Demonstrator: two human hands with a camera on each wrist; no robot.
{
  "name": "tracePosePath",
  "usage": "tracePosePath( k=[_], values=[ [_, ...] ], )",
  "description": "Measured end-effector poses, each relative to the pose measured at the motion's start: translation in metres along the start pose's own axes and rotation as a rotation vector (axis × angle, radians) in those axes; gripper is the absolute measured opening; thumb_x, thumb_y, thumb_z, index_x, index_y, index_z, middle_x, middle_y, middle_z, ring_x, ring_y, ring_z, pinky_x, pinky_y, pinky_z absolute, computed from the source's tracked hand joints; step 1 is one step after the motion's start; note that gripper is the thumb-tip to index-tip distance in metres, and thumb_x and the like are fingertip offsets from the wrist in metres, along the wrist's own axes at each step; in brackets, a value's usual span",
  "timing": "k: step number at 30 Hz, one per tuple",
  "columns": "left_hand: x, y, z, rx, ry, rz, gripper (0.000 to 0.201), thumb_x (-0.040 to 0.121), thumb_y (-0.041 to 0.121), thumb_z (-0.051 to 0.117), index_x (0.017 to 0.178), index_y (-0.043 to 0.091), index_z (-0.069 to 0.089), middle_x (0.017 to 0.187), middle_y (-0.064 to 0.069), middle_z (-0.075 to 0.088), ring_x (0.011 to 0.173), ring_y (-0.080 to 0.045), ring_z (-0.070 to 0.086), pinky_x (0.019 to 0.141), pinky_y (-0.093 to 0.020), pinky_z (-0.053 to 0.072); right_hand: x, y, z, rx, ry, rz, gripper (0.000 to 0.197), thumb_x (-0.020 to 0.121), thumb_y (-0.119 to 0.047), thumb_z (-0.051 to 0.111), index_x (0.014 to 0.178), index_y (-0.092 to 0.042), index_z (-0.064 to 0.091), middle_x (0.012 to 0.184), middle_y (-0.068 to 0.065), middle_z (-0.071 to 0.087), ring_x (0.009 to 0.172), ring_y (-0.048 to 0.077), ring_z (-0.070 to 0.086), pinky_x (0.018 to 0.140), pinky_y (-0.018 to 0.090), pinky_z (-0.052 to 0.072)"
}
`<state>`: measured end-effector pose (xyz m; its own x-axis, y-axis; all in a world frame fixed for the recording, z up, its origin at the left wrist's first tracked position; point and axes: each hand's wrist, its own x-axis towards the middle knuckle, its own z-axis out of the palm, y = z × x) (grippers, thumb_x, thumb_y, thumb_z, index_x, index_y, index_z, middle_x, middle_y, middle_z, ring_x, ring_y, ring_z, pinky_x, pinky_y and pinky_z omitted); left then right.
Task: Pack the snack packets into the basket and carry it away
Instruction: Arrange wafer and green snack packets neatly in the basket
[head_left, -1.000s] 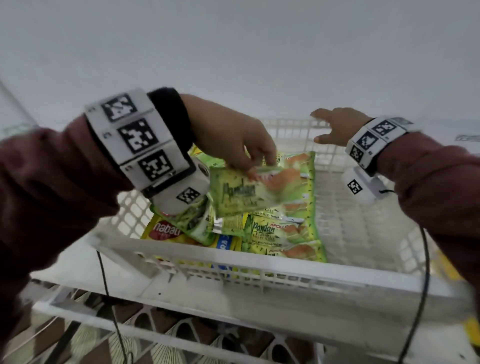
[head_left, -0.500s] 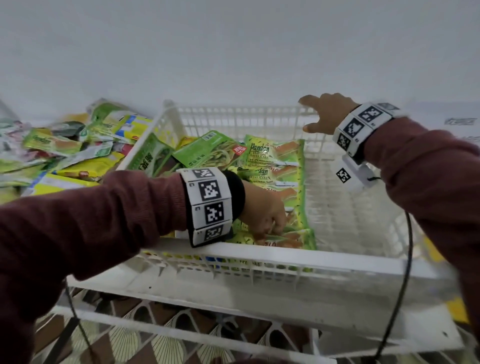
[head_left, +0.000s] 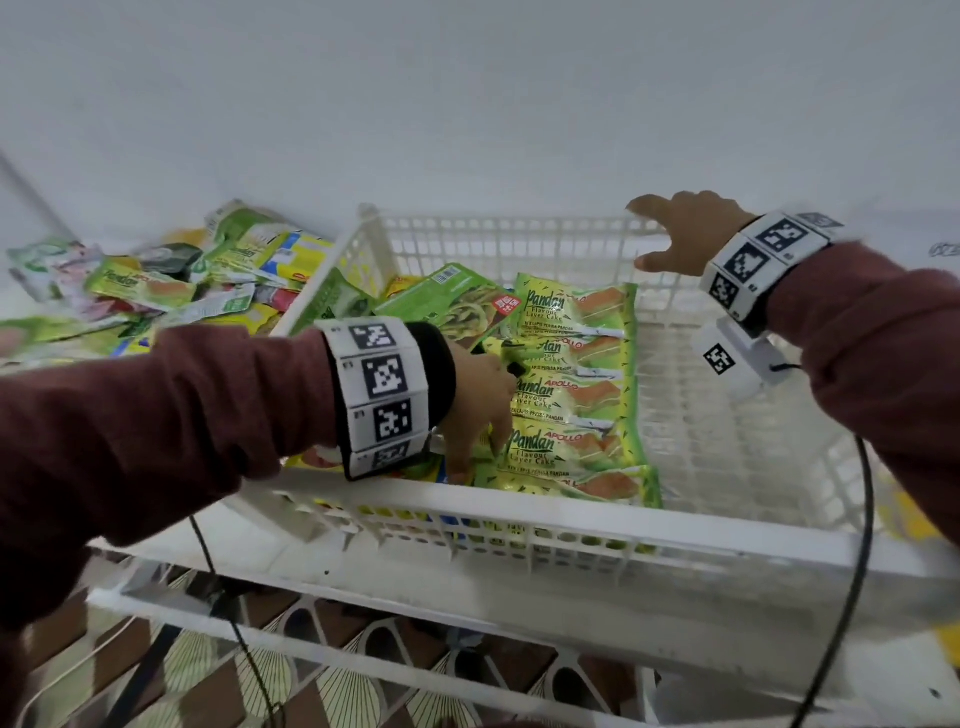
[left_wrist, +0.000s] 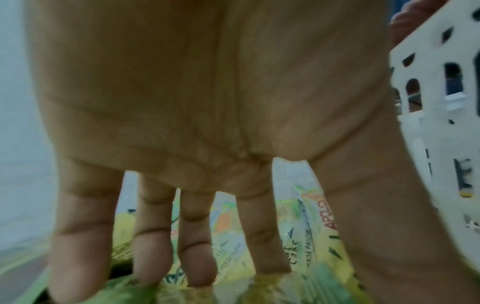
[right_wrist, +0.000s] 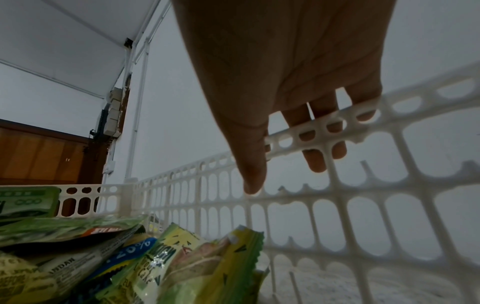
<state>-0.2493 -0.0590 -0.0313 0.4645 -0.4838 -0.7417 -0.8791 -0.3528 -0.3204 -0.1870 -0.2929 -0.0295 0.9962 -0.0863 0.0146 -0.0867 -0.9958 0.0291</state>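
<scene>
Head view: left hand (head_left: 480, 410) reaches into the white basket (head_left: 519, 512), fingers straight on the Pandan packets (head_left: 571, 395) stacked left; loose packets (head_left: 156, 280) remain outside on the white shelf (head_left: 441, 613). Packing looks partly done, carrying not begun.
Left wrist: fingers (left_wrist: 197, 267) spread, holding nothing.
Right wrist: right hand (right_wrist: 285, 82) hooked over the far rim; white wall (right_wrist: 182, 102), brown door (right_wrist: 44, 154).

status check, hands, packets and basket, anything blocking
Left hand open, fingertips on Pandan packets in basket. Right hand grips far rim. Pile of loose packets outside basket. Nothing blocking.
</scene>
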Motion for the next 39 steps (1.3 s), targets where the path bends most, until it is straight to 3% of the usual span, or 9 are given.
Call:
tracePosePath(
  k=[7,12,17,20,22,27,32,35,39],
  values=[
    [-0.009,-0.004,0.0,-0.103,0.073,-0.039,0.035,0.086,0.028,0.061,0.118,0.015,0.058,0.128,-0.006,0.041,0.091,-0.014,0.04,0.071,-0.026,0.034,-0.001,-0.001,0.001,0.002,0.005,0.004,0.063,0.089,-0.038,0.055,0.143,-0.022,0.026,0.128,0.019,0.047,0.118,0.037,0.046,0.096,0.046,0.037],
    [-0.016,-0.008,-0.004,-0.182,0.281,-0.029,0.012,0.082,0.005,0.05,0.081,0.011,0.061,0.097,-0.011,0.061,0.075,-0.019,0.047,0.067,-0.029,0.04,-0.002,-0.001,0.0,0.0,0.001,0.006,0.064,0.089,-0.038,0.054,0.143,-0.022,0.025,0.129,0.019,0.046,0.118,0.037,0.046,0.096,0.045,0.037],
    [-0.041,-0.023,-0.025,-0.448,0.625,-0.115,0.024,0.083,0.003,0.049,0.095,0.016,0.065,0.088,0.003,0.051,0.079,-0.011,0.053,0.076,-0.027,0.048,-0.003,-0.001,-0.001,0.015,0.006,0.006,0.063,0.089,-0.038,0.054,0.143,-0.023,0.025,0.131,0.018,0.046,0.12,0.036,0.044,0.098,0.045,0.036],
    [-0.056,-0.027,-0.041,-0.63,0.811,-0.122,0.03,0.084,0.003,0.048,0.096,0.023,0.065,0.088,0.005,0.053,0.06,0.007,0.052,0.055,-0.001,0.038,-0.004,0.0,-0.001,0.023,0.001,0.008,0.063,0.09,-0.038,0.054,0.144,-0.023,0.025,0.133,0.018,0.044,0.122,0.035,0.043,0.099,0.045,0.035],
    [-0.055,-0.028,-0.048,-0.779,0.869,-0.082,0.03,0.083,0.002,0.048,0.094,0.025,0.064,0.085,0.006,0.055,0.054,0.012,0.05,0.052,-0.001,0.036,-0.004,-0.001,-0.001,0.027,-0.001,0.008,0.063,0.09,-0.037,0.055,0.144,-0.023,0.025,0.133,0.018,0.044,0.122,0.036,0.043,0.099,0.045,0.035],
    [-0.014,-0.016,-0.033,-1.218,0.532,0.098,0.037,0.085,-0.012,0.044,0.09,0.021,0.06,0.079,-0.015,0.043,0.056,-0.021,0.042,0.054,-0.029,0.041,-0.004,-0.001,-0.003,0.024,-0.007,-0.009,0.064,0.089,-0.037,0.055,0.144,-0.022,0.025,0.131,0.018,0.046,0.12,0.036,0.044,0.097,0.046,0.036],
    [0.019,-0.008,-0.015,-0.846,0.191,0.083,0.036,0.088,-0.003,0.046,0.105,0.027,0.056,0.091,-0.009,0.046,0.065,-0.018,0.043,0.058,-0.027,0.039,-0.003,0.0,-0.002,0.026,0.0,-0.014,0.064,0.089,-0.037,0.055,0.143,-0.022,0.026,0.132,0.018,0.046,0.12,0.036,0.045,0.097,0.044,0.036],
    [0.019,-0.002,-0.017,-0.6,0.191,0.047,0.04,0.088,-0.002,0.045,0.115,0.026,0.054,0.08,0.003,0.041,0.062,-0.011,0.037,0.066,-0.027,0.035,-0.003,0.0,-0.002,0.025,-0.006,-0.012,0.064,0.089,-0.037,0.055,0.144,-0.022,0.025,0.132,0.017,0.046,0.12,0.036,0.045,0.097,0.044,0.037],
    [0.02,0.003,-0.02,-0.509,0.222,0.007,0.041,0.088,-0.003,0.043,0.116,0.024,0.057,0.124,-0.006,0.053,0.075,-0.012,0.051,0.071,-0.027,0.04,-0.003,0.0,-0.002,0.032,-0.005,-0.011,0.064,0.089,-0.037,0.055,0.144,-0.023,0.025,0.132,0.016,0.046,0.12,0.035,0.045,0.098,0.044,0.036]
  ],
)
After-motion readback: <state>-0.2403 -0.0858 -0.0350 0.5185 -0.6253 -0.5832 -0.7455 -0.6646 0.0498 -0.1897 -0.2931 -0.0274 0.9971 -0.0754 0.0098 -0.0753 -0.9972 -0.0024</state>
